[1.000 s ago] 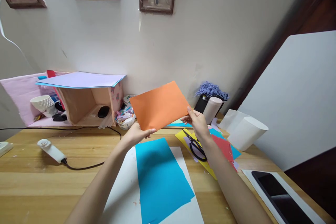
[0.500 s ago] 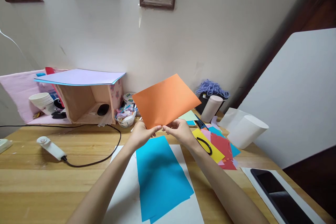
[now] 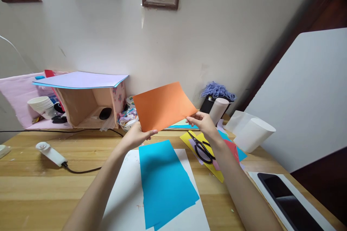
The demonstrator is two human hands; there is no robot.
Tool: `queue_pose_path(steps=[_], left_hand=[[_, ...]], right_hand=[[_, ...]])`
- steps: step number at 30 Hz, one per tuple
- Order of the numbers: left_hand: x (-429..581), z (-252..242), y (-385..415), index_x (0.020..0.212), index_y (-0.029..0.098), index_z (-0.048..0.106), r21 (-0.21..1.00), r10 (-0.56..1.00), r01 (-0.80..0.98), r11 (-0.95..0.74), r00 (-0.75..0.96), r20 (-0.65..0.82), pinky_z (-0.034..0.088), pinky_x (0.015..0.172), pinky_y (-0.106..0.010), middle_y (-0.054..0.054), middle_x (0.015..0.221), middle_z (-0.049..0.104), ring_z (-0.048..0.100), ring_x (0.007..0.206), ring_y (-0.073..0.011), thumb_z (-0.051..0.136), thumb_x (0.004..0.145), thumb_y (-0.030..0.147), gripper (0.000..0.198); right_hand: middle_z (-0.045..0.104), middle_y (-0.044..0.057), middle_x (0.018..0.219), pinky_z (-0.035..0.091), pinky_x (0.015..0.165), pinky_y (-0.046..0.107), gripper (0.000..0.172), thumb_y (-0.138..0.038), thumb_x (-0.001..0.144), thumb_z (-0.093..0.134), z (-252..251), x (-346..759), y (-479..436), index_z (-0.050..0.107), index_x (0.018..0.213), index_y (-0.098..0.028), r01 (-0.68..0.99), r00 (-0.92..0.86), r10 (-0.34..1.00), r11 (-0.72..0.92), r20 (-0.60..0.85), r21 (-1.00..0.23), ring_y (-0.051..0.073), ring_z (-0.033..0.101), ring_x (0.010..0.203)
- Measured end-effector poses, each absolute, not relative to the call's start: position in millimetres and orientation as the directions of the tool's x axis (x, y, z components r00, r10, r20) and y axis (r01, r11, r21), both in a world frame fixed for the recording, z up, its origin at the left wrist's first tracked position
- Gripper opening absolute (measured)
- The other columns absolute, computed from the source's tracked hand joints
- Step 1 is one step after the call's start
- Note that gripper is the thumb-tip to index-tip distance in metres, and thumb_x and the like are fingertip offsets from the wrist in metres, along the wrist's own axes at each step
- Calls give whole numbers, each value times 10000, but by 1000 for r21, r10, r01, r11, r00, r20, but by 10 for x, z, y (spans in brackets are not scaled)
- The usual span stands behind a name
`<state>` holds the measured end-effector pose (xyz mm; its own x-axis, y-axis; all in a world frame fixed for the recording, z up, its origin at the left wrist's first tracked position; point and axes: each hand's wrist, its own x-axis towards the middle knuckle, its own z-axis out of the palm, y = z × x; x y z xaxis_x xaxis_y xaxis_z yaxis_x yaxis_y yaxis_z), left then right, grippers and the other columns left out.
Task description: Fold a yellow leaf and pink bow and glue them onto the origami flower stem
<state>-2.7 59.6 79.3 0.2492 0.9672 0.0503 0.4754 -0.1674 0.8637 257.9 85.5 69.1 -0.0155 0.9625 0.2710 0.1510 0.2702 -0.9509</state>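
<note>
An orange sheet of paper (image 3: 164, 106) is held up, tilted, above the desk between both hands. My left hand (image 3: 137, 136) pinches its lower left corner, thumb in front. My right hand (image 3: 201, 121) grips its right corner between thumb and fingers. Below lies a blue sheet of paper (image 3: 166, 184) with uneven edges, on a larger white sheet (image 3: 119, 195). Black-handled scissors (image 3: 203, 151) rest on yellow paper (image 3: 218, 173) near my right forearm, which hides part of the coloured scraps there.
A cardboard box (image 3: 86, 104) with a lilac sheet (image 3: 81, 78) on top stands at the back left. A white corded device (image 3: 51, 153) lies left. Rolled white paper (image 3: 256, 135) stands right, behind a phone (image 3: 287, 198). Blue yarn (image 3: 218, 90) sits at the back.
My right hand has moved right from the bottom middle of the orange sheet to its right corner. The left hand has shifted slightly left. More of the scissors shows.
</note>
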Motion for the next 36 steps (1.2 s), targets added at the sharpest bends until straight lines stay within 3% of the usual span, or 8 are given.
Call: queue_pose_path(steps=[6, 11, 15, 20, 24, 28, 33, 36], left_hand=[[-105, 816, 614, 658, 163, 533, 866, 968, 472, -167, 245, 54, 417, 476, -221, -10, 562, 578, 571, 522, -152, 641, 648, 415, 275], [-200, 886, 600, 638, 166, 536, 846, 962, 510, -154, 274, 10, 426, 512, -236, -13, 550, 589, 576, 542, -163, 635, 653, 435, 287], [-245, 936, 554, 663, 168, 545, 845, 926, 516, -142, 371, -71, 430, 524, -233, -5, 562, 592, 578, 557, -156, 629, 671, 415, 261], [-236, 901, 587, 662, 158, 571, 865, 919, 467, -186, 395, -16, 425, 526, -228, 3, 529, 581, 567, 538, -140, 620, 690, 433, 281], [-91, 812, 638, 753, 133, 620, 973, 974, 199, -121, 215, 77, 470, 625, -251, -50, 680, 658, 608, 642, -151, 620, 692, 457, 330], [143, 770, 548, 935, 115, 639, 998, 964, -59, 14, 265, 2, 488, 746, -297, -127, 935, 682, 638, 829, -206, 652, 673, 436, 415], [257, 811, 426, 755, 182, 712, 972, 966, 220, 89, 218, -137, 478, 668, -273, -69, 838, 712, 643, 862, -239, 580, 705, 457, 310], [244, 804, 442, 666, 208, 703, 948, 976, 318, 37, 191, -102, 476, 605, -261, -45, 753, 715, 650, 797, -228, 565, 703, 431, 265]], right_hand=[[618, 5, 583, 399, 501, 201, 190, -326, 621, 692, 706, 2782, 901, 618, 641, -152, 126, 93, 958, 258, 271, -958, 84, 497, 503], [649, 25, 686, 442, 546, 197, 224, -388, 643, 672, 700, 2893, 952, 624, 676, -171, 47, 188, 963, 185, 191, -982, 107, 565, 598], [672, 49, 839, 490, 656, 242, 399, -549, 720, 566, 742, 2790, 863, 643, 852, -180, 41, -90, 995, 49, 45, -998, 155, 622, 756], [677, 59, 865, 504, 690, 286, 435, -487, 650, 678, 735, 2600, 757, 648, 903, -135, 140, -260, 964, 90, 51, -986, 213, 622, 831], [680, 61, 906, 520, 680, 292, 426, -454, 652, 688, 719, 2510, 751, 647, 950, -154, 64, -129, 980, 160, 151, -985, 217, 631, 832], [681, 71, 923, 528, 645, 298, 402, -462, 654, 682, 718, 2418, 725, 653, 920, -161, 51, -85, 977, 202, 198, -978, 223, 639, 804], [686, 97, 858, 513, 607, 295, 417, -483, 642, 679, 742, 2333, 654, 664, 847, -120, 145, -77, 972, 231, 222, -962, 229, 638, 744], [690, 93, 800, 512, 568, 298, 396, -480, 635, 684, 807, 2324, 604, 670, 794, -117, 196, -72, 976, 214, 203, -957, 228, 638, 686]])
